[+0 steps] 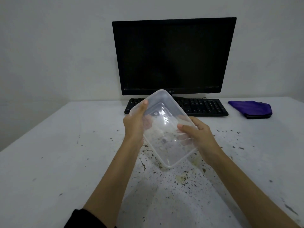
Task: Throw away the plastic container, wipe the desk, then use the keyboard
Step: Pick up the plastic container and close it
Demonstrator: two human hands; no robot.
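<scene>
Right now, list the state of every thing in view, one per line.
Container: clear, empty, lidless, tilted, held off the desk.
Left hand: grips the container's left rim.
Right hand: grips its right rim.
Desk: white, spattered with dark specks in the middle.
Monitor: screen dark.
Keyboard: flat under the monitor, untouched.
Cloth: purple, folded, at the keyboard's right.

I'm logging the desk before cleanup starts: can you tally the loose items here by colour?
Clear: 1, the rectangular plastic container, gripped by the left hand and right hand
Black: 2, the flat-screen monitor and the keyboard
Purple: 1, the folded cloth
Total: 4
</scene>
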